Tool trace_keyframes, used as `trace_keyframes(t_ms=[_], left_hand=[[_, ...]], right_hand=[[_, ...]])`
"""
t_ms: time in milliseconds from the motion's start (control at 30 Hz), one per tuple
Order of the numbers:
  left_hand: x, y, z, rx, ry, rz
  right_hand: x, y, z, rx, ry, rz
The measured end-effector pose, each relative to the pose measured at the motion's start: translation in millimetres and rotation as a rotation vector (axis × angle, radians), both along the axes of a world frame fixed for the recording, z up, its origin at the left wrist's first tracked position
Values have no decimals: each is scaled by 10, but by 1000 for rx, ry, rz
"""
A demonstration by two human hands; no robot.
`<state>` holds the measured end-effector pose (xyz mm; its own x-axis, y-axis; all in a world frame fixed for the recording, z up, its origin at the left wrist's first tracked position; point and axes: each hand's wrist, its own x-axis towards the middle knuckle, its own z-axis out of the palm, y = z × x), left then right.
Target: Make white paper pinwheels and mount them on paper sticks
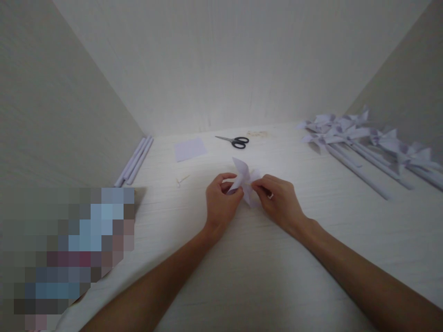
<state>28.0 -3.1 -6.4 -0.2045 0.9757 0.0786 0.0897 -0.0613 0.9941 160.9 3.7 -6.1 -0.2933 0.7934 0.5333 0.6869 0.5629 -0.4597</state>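
- While both hands pinch it, the folded paper pinwheel head [244, 180] sits just above the middle of the white table [263, 276].
- Left hand [220, 205] grips its left blades, fingers curled shut on the paper.
- Right hand [280, 201] clamps the right side, fingertips meeting the left's.
- Beyond lie a paper square [189, 148] and black scissors [234, 140].
- Finished pinwheels [360, 143] lie at the right; paper sticks [135, 161] rest along the left wall.

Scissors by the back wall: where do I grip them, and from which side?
Grip the scissors by the black handle loops, from above on the right. They lie flat, blades pointing left, so the loops are the blunt end, nearer the right hand, which now pinches the folded paper.
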Motion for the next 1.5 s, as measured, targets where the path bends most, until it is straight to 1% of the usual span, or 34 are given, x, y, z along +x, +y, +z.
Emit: trace_keyframes(t_ms=[267,467,767,867,967,1167,1333,1500], left_hand=[[-17,7,1,0,-5,22],[-10,-7,12,22,34,30],[-19,-15,7,57,62,21],[-17,-10,0,56,74,35],[-8,-15,1,65,85,44],[8,-37,9,73,97,33],[14,-33,-6,73,78,26],[12,-28,-22,88,92,32]], right_hand=[[-4,5,-5,14,11,3],[-1,7,-7,23,7,13],[5,-13,-1,-20,12,10],[6,-19,0,-33,-21,14],[1,-25,20,-38,-99,5],[-23,-25,73,-27,-219,-24],[-26,-37,97,-56,-213,-24],[1,-31,75,-65,-218,-19]])
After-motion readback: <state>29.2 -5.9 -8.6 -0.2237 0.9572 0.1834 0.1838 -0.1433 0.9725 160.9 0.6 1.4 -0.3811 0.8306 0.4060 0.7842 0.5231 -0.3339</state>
